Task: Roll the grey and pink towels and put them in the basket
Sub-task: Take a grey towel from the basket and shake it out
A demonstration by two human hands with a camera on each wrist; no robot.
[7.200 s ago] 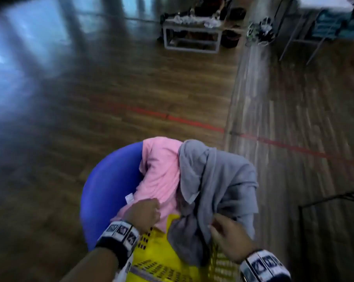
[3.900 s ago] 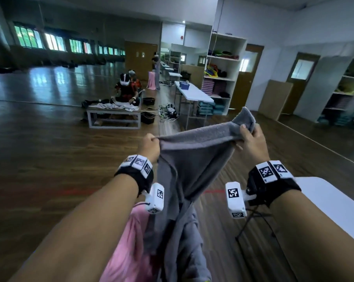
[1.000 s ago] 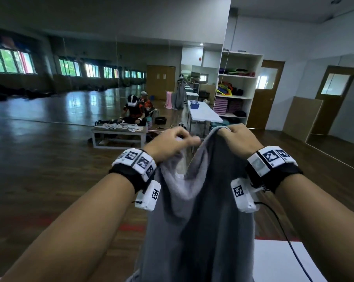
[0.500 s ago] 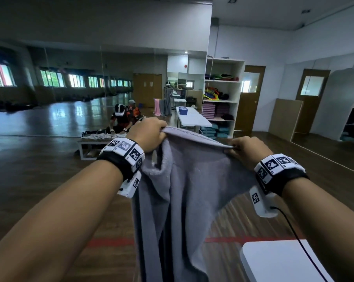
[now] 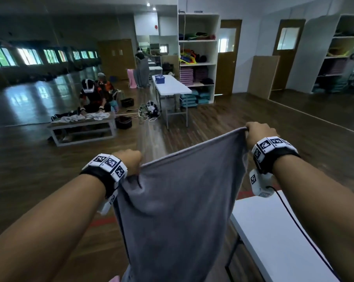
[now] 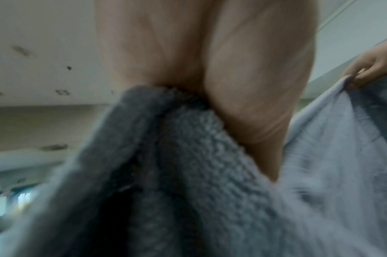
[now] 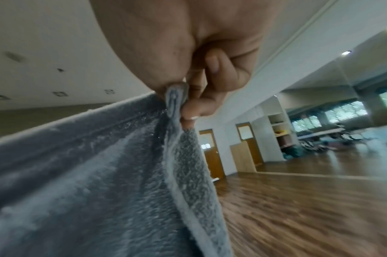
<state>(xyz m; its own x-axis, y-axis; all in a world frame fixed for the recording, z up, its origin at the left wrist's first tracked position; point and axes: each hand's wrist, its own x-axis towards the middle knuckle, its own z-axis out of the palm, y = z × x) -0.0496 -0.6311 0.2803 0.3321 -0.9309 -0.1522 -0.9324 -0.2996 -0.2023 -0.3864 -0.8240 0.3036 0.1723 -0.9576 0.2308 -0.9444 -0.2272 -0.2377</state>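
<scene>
In front of the person, above the wooden floor (image 5: 223, 127), the grey towel (image 5: 178, 202) hangs spread by its top edge between both hands. Left hand (image 5: 129, 161) grips the left top corner in a closed fist, fabric bunched in the palm. Right hand (image 5: 257, 133) sits higher and pinches the right top corner between thumb and curled fingers (image 7: 210, 97). Towel's top edge slants up to the right; the rest drops out of view below. Pink towel (image 5: 115, 279): only a sliver shows at the bottom edge. White table (image 5: 273, 237) at lower right, just beside the hanging towel.
</scene>
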